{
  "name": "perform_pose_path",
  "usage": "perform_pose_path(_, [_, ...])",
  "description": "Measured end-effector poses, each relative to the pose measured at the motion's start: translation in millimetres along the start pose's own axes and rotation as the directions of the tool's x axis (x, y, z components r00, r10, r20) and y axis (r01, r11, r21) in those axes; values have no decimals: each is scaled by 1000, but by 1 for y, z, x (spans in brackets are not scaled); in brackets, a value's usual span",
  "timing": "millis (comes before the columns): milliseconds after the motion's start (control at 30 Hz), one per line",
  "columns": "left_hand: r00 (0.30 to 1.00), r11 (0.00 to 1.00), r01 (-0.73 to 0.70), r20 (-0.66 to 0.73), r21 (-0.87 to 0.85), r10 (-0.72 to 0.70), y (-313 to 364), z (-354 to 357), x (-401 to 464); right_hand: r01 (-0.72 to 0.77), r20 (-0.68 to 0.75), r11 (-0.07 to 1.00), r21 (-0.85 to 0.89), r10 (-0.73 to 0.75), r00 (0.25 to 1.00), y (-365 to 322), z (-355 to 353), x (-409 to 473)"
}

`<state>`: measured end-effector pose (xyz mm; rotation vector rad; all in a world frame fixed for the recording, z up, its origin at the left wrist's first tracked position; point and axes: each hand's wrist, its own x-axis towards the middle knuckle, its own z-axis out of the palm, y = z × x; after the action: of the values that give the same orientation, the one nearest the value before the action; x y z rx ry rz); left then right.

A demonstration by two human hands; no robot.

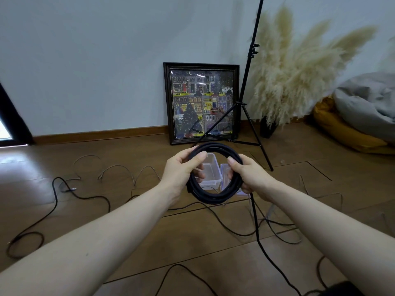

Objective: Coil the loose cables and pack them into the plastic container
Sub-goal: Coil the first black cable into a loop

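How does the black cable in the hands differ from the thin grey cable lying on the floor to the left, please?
The black cable is wound into a round coil; the grey cable sprawls in loose open waves. The black cable is gripped off the floor by the left hand and right hand; the grey cable lies untouched on the wooden floor. The black cable looks thicker than the grey cable. Neither is in the plastic container yet.

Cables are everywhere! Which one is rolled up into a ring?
The thick black cable held up in both hands; the thinner black and grey cables sprawl loose across the floor.
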<state>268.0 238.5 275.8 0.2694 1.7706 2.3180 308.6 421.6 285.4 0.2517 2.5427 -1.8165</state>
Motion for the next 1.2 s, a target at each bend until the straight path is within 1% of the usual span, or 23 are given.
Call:
perform_pose_path(100, [1000, 996, 18, 26, -83, -16, -4, 0, -1, -31, -28, 997, 78, 33, 999, 1, 1, 1])
perform_pose_path(167, [999, 988, 23, 50, -153, -16, -4, 1, -1, -41, -20, 991, 126, 44, 999, 2, 3, 0])
perform_pose_path(233, [999, 985, 4, 36, -171, 2, -5, 3, -1, -47, -1, 990, 134, 48, 999, 3, 5, -1])
perform_pose_path(333, [996, 991, -70, -64, -115, 63, -5, 6, 0, -56, 51, 997, 48, 53, 997, 5, 7, -1])
perform_pose_path(433, [984, 992, -109, -150, -58, 99, -1, 3, 4, -29, 154, 996, -79, 41, 987, 8, 7, -2])
perform_pose_path(533, [981, 993, -114, -156, -8, 112, 4, -6, 5, -8, 232, 993, -117, 35, 972, 13, 3, -3])
perform_pose_path(600, [979, 994, -107, -173, 12, 107, 7, -15, 5, 1, 252, 991, -137, 34, 967, 18, -4, -4])
perform_pose_path(667, [974, 994, -109, -196, 30, 113, 10, -25, 6, 6, 268, 978, -206, 51, 962, 25, -15, -4])
perform_pose_path(767, [968, 991, -132, -212, 38, 137, 16, -43, 6, -58, 251, 948, -314, 142, 958, 40, -34, -5])
perform_pose_path(867, [962, 989, -140, -230, 50, 148, 19, -60, 5, -121, 225, 923, -365, 213, 951, 52, -54, -9])
perform_pose_path(1033, [957, 989, -129, -254, 69, 143, 20, -77, 1, -173, 166, 916, -363, 246, 955, 64, -82, -20])
perform_pose_path(1133, [941, 991, -121, -312, 52, 131, 21, -85, 1, -195, 135, 907, -372, 261, 956, 67, -97, -27])
perform_pose_path(1200, [927, 992, -116, -355, 45, 125, 22, -91, 2, -208, 108, 916, -342, 258, 960, 68, -104, -31])
